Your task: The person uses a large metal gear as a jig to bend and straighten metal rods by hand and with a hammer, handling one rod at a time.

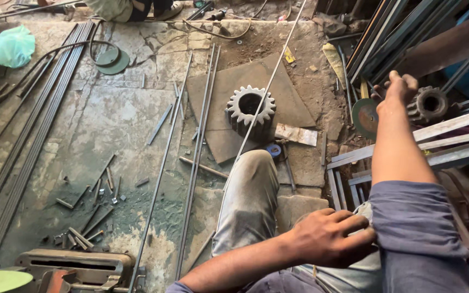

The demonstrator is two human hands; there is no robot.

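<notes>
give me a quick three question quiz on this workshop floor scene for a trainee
1. True or false: the right hand reaches toward the small dark gear among the metal bars at the right.
2. Where does the left hand rest? A) on the floor B) on the person's own lap C) on the large gear
3. Fill in: the large gear sits on a flat metal ____.

Key:
1. True.
2. B; it lies by the blue sleeve, holding no tool.
3. Plate; a thin rod crosses over the gear.
</notes>
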